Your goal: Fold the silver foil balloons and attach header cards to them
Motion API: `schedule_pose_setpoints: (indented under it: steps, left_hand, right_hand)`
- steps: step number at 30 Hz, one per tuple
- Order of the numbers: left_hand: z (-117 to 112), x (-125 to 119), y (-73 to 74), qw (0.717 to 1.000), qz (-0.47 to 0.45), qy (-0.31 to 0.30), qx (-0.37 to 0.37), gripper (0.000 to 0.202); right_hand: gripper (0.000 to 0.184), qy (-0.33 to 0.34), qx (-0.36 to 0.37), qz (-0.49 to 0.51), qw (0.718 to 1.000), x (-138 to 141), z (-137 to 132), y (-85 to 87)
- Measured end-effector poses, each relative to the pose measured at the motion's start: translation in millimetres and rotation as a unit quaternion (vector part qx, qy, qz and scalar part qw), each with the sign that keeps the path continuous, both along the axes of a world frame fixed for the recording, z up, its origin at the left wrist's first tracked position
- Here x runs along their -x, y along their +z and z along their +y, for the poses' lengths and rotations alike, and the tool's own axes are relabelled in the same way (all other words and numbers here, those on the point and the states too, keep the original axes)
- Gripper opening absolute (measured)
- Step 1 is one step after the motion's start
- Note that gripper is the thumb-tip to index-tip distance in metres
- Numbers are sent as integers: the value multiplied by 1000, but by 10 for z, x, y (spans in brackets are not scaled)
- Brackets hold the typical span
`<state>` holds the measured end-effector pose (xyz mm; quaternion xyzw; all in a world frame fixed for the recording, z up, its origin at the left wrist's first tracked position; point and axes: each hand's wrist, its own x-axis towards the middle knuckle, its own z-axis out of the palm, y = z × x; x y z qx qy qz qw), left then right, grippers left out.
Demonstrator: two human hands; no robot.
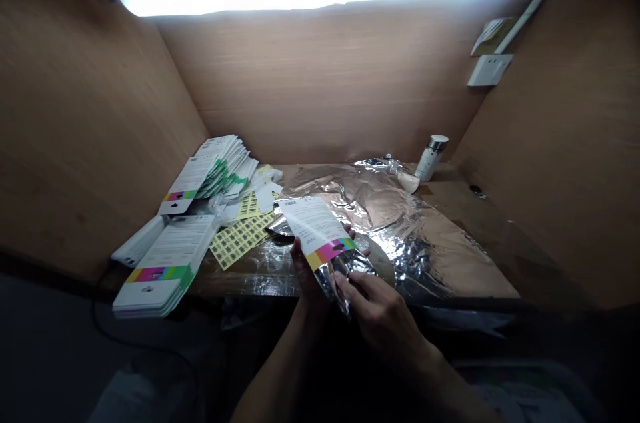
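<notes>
My left hand (306,273) grips a white package card (316,226) with a rainbow stripe near its hanger end, held up over the front edge of the bench. Around the card's lower end is a clear shiny plastic sleeve (340,276). My right hand (375,310) pinches that sleeve from below, fingers closed on it. To the left lie two stacks of the same cards: a near stack (160,270) and a fanned far stack (213,170).
Yellow label sheets (243,233) lie between the stacks and my hands. Crinkled clear film (400,223) covers the wooden bench (493,276). A small white bottle (431,156) stands at the back right. Wooden walls enclose three sides; a wall socket (489,70) is upper right.
</notes>
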<state>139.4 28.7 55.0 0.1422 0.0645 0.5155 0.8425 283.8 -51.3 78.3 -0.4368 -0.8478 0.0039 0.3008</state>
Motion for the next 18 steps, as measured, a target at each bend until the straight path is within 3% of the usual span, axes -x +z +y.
schedule_pose_setpoints:
  steps: [2,6,9,12,14,15,16,18]
  left_hand:
    - [-40,-108,-35,1000,-13,-27,-5,92]
    - [-90,-249,-85,998,-47,-40,4,88]
    - [-113,-249,-103,998,-42,-43,6,86]
    - [-119,-138,-97,998,35,-53,-14,86]
    - [-56,24,-71,986,157,37,-43,73]
    - [7,121,-55,961,242,114,-71,65]
    - [90,213,-43,915,338,194,-110,59]
    - [293,348,-49,774,519,295,-212,57]
  right_hand:
    - [38,-38,-16,-6,999,53,43,-54]
    - [33,-90,33,-58,994,152,4,-32]
    - [74,-84,65,-95,990,210,-43,36]
    - [76,-71,113,-109,985,221,43,35]
    - [73,-71,131,-102,984,216,126,-52]
    - [72,-70,139,-99,983,222,156,-124]
    - [70,-68,143,-97,983,238,175,-211]
    - [64,-67,146,-97,982,300,174,-405]
